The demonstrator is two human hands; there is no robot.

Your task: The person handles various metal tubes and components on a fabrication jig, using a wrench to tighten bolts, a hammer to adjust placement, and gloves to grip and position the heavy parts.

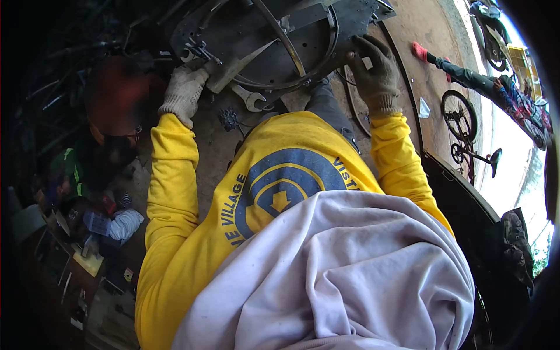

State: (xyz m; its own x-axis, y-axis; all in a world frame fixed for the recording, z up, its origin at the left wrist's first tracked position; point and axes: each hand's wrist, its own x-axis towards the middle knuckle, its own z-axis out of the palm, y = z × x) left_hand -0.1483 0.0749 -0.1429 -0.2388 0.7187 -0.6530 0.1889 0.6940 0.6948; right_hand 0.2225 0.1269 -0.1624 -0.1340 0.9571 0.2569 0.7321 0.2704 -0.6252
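Note:
Both my hands wear dirty, light-coloured work gloves. My left hand point(185, 90) is closed at the near left edge of a dark metal plate point(303, 44); what its fingers hold, if anything, is hidden. An open-end wrench point(186, 56) lies just beyond its fingers, beside several smaller metal pieces. Right of that hand is a tapered metal piece point(233, 71) with a blocky end. A larger open-end wrench point(252, 99) shows below it. My right hand point(378, 79) is at the plate's right edge, thumb and fingers apart, with nothing visible between them.
A curved metal strip point(280, 35) arches over the plate. A long bent rod point(408, 81) runs along the ground at right, near a bicycle point(459, 116) and a person point(496, 87). Another person point(116, 99) is at left. Boxes and a white bundle point(125, 226) lie lower left.

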